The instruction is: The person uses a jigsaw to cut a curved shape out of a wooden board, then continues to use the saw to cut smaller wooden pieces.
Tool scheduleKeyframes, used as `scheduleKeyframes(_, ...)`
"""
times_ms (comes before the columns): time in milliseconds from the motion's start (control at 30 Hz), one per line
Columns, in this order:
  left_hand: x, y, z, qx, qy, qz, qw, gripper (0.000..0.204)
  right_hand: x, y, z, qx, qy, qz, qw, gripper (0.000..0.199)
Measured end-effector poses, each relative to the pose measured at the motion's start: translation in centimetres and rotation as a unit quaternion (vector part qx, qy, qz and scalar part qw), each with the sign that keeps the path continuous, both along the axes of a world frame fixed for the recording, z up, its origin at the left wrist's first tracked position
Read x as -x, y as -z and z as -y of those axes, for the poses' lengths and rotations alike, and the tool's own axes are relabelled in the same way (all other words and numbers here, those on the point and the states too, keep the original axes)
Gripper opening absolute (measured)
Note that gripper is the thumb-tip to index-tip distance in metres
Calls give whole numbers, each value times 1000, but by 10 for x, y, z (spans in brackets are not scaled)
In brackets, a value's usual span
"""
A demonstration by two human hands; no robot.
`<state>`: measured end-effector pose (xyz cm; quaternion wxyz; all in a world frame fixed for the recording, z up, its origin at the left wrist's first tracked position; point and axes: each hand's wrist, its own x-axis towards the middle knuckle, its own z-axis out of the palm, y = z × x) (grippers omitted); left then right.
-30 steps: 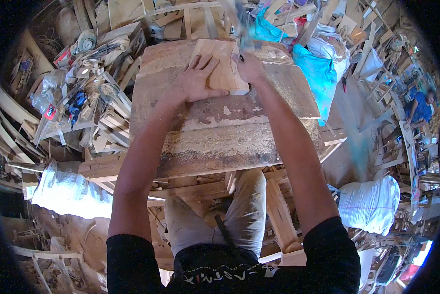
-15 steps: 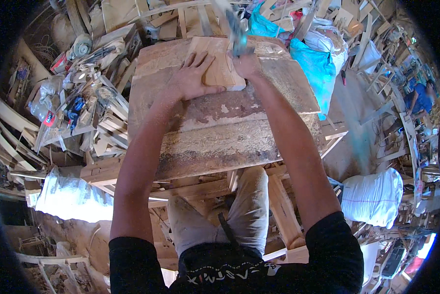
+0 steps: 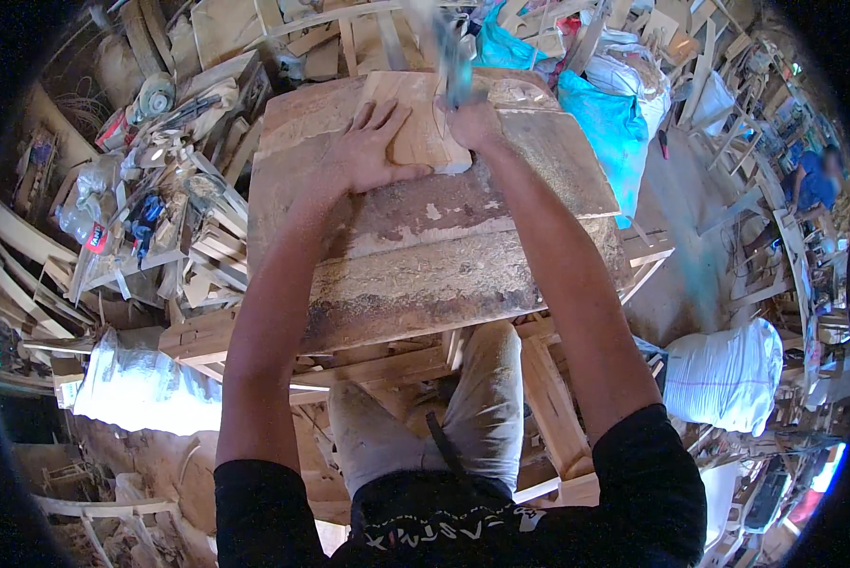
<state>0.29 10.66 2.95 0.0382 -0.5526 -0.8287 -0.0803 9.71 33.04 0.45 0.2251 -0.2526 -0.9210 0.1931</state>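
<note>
A pale wooden board lies flat on the worn wooden bench top, near its far edge. My left hand rests on the board's left side, open, with its fingers spread and pressed flat. At the right side of the board my right hand is closed around a blurred teal-and-grey tool. The tool stretches away toward the top edge of the picture, and motion smears its exact kind. A thin curved line runs along the board beside the right hand.
Sawdust covers the near part of the bench. Wood offcuts and a plastic bottle pile up at the left. A turquoise sack stands against the bench's right side, with a white sack nearer. Another person is at far right.
The blurred tool has shifted slightly and looks more upright. My hands and the board keep nearly the same places, with a slight shift of the whole view.
</note>
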Motion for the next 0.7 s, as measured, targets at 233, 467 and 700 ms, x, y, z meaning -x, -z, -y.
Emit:
scheduleKeyframes(233, 1, -3, 0, 8, -1, -4, 1000, 120, 6, 10, -9, -94, -11, 21, 995, 60)
scheduleKeyframes(467, 1, -7, 0, 6, 3, 3, 1000, 119, 5, 9, -7, -135, -28, 45, 989, 60)
scheduleKeyframes(700, -1, -10, -4, 13, -1, 2, 1000, 119, 1, -6, -1, -31, -8, -11, 999, 60)
